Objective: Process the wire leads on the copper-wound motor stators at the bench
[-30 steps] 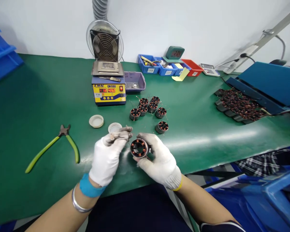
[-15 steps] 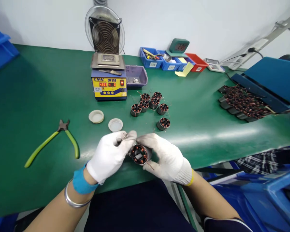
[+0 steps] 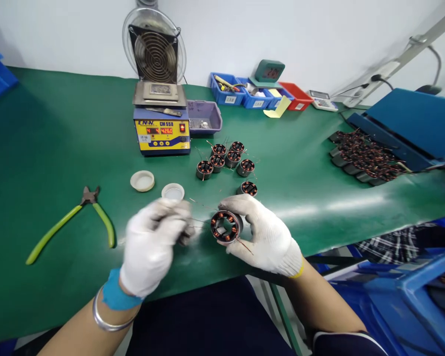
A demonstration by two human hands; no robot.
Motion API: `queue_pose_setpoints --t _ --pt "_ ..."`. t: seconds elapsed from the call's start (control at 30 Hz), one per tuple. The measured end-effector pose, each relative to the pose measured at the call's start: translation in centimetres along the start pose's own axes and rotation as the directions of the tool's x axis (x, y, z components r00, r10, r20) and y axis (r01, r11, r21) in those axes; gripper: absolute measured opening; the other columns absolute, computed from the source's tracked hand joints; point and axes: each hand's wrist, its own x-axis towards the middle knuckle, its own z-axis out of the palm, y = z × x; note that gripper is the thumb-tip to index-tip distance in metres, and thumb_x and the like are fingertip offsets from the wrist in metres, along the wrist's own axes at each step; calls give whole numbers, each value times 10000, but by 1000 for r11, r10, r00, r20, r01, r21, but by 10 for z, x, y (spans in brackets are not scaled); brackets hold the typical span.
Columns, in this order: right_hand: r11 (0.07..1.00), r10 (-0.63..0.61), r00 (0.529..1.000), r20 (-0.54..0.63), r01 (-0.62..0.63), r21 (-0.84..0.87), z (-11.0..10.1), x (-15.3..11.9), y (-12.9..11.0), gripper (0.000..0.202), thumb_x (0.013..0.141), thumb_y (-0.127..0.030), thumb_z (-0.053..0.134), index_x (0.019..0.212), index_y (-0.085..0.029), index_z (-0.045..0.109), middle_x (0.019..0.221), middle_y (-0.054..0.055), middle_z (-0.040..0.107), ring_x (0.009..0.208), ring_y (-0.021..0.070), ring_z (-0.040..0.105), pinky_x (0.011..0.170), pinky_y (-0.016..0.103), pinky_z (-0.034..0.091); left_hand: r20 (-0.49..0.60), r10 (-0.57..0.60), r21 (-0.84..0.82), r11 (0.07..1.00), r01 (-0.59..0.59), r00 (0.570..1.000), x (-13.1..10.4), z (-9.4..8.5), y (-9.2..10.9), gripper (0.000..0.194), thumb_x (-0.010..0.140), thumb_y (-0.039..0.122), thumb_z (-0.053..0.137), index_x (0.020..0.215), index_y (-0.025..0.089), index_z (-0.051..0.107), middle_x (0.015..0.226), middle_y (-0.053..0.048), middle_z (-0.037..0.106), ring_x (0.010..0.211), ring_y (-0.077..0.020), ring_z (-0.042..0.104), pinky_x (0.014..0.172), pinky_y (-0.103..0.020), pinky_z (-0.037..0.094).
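Observation:
My right hand [image 3: 265,237], in a white knitted glove, grips a motor stator [image 3: 238,226] by its dark outer ring. The open face with copper windings is turned up toward me. From its left side a thin wire [image 3: 199,221] runs to my left hand [image 3: 150,244], also gloved, whose fingers are pinched together on it. Motion slightly blurs those fingertips. A short copper lead sticks out of the stator below my right thumb. Just behind my right hand stands another stator [image 3: 248,188], and several more stators [image 3: 217,162] are grouped farther back.
Green-handled cutters [image 3: 55,233] lie spread at left. Two shallow white lids [image 3: 142,181] sit before a yellow-fronted solder pot [image 3: 162,136] with a fan. Behind are a purple tray [image 3: 207,129] and blue bins [image 3: 226,96]. Many stators [image 3: 367,158] are massed at right by a blue box [image 3: 411,121].
My left hand has drawn away to the left, and the wire between it and the stator now shows. My right hand and the stator have shifted slightly right and up.

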Motion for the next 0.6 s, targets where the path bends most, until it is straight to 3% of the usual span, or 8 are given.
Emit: queue_pose_setpoints --t 0.07,0.1,0.17,0.23,0.3,0.33,0.43,0.6 --pt "996 85 996 9 -85 -14 0 5 4 482 773 -248 685 1224 -198 523 1147 87 606 1033 231 619 868 356 559 -164 155 -123 977 -176 974 -2 -4 2 262 810 303 669 608 209 530 551 40 510 467 -94 464 422 -229 365" --pt "989 140 990 21 -139 -45 1 9 7 510 740 -238 701 1220 -204 533 1152 79 610 1034 235 622 860 354 562 -156 215 -110 966 -234 964 -3 -5 2 303 848 336 635 601 210 515 553 34 505 476 -99 464 431 -238 369" --pt "959 260 963 69 -250 -136 5 21 13 566 679 -190 714 1221 -220 555 1177 63 618 1051 251 623 873 370 558 125 261 70 960 -271 957 -7 -4 -3 344 882 403 581 603 212 520 570 10 535 500 -121 493 462 -263 397" --pt "927 346 927 144 -313 -208 11 35 18 610 650 -135 710 1237 -231 573 1179 51 632 1051 264 626 889 389 549 478 144 280 910 -306 866 -14 2 -12 336 835 427 617 596 209 528 583 -7 569 513 -141 514 491 -284 403" --pt "909 389 892 230 -332 -251 17 49 22 626 656 -114 726 1255 -230 584 1168 49 642 1046 269 628 898 391 539 652 -39 457 817 -351 758 -20 10 -24 368 794 444 643 554 201 505 530 4 543 473 -130 471 481 -283 344" --pt "904 404 873 273 -336 -265 19 56 23 626 666 -120 740 1263 -230 587 1172 49 642 1055 270 624 903 387 533 674 -99 523 764 -378 732 -23 13 -29 389 773 461 654 536 197 495 508 8 530 458 -127 452 474 -283 304" --pt "882 456 812 363 -358 -307 24 70 24 621 694 -172 774 1281 -246 586 1213 40 624 1104 276 599 905 370 517 649 -206 667 618 -417 733 -25 18 -39 379 770 520 611 574 203 542 545 3 575 488 -150 507 482 -285 261" --pt "845 528 755 388 -421 -330 26 79 23 602 715 -221 797 1279 -259 591 1140 9 645 1016 231 618 843 304 509 612 -244 721 562 -404 752 -22 16 -39 369 794 575 539 756 229 661 737 -26 688 665 -240 661 571 -306 404"
